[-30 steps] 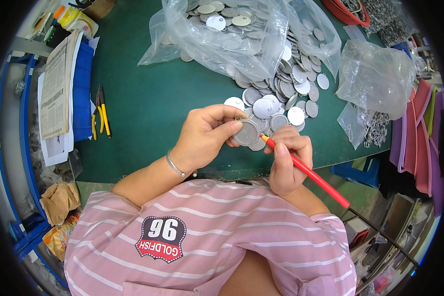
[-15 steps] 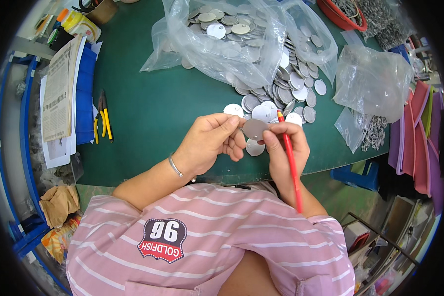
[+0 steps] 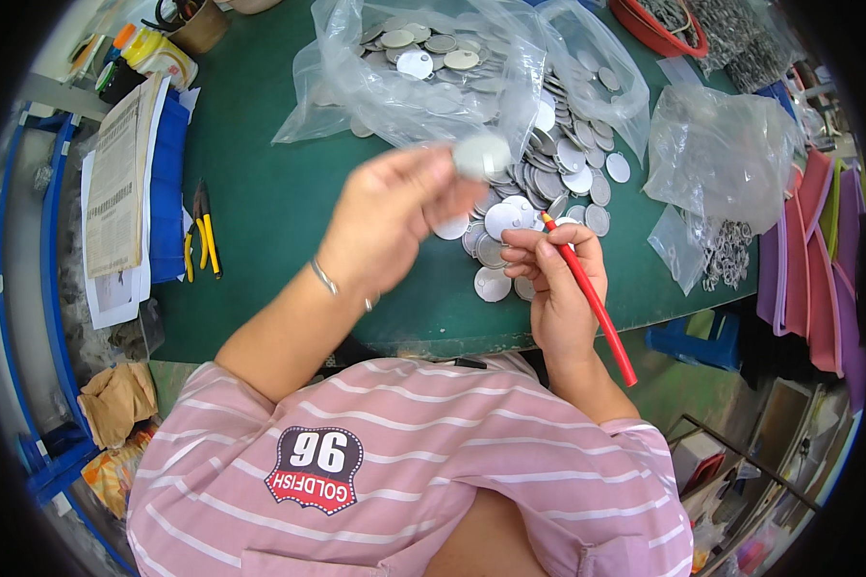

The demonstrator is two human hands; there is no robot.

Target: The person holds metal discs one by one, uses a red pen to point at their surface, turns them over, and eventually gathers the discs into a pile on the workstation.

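Note:
My left hand (image 3: 390, 207), blurred by motion, is raised over the near edge of the disc pile. Its thumb and fingers pinch a round silver metal disc (image 3: 481, 157), also smeared. On the right, my right hand (image 3: 566, 274) is closed round a red pencil (image 3: 592, 303), whose pale tip points up and away toward the discs. Thumb and index fingertips are close together there, and no disc shows between them. Beyond both hands lies a heap of silver discs (image 3: 548, 183), spilling from a clear plastic bag (image 3: 433, 96). One loose disc (image 3: 492, 284) rests nearer me.
Yellow-handled pliers (image 3: 204, 236) lie at the left beside a blue tray (image 3: 166, 183) with papers. A clear bag (image 3: 722, 159) and small metal clasps (image 3: 729, 258) lie at the right. A red basket (image 3: 659, 29) stands at the far right of the green table (image 3: 260, 240).
The disc that both hands held is now in my left hand alone, lifted away toward the pile. My right hand has let go of it, and the pencil has swung toward the right.

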